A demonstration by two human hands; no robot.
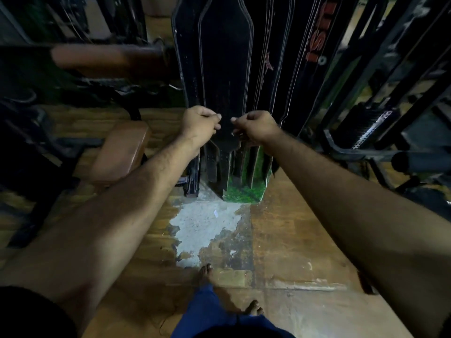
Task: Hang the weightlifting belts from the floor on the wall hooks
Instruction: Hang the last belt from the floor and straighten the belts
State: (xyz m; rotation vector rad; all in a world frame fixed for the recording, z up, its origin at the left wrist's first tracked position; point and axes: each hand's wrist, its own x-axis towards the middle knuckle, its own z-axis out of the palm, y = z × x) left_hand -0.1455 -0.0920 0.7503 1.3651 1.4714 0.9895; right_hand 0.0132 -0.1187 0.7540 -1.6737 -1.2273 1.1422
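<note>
Several black weightlifting belts hang side by side down the wall in front of me, their narrow ends dangling near the floor. The front belt (225, 69) is wide and black with pale stitched edges. My left hand (199, 125) pinches its left edge and my right hand (256, 126) pinches its right edge, both at the narrow lower part. To the right hangs another belt (314, 45) with red lettering. The hooks at the top are out of view.
A brown padded bench (119, 154) stands at the left, with a padded roller (105, 57) above it. Black machine frames (380, 93) crowd the right side. The wooden floor (292, 228) has a worn pale patch (205, 223) below the belts. My bare feet stand near the bottom.
</note>
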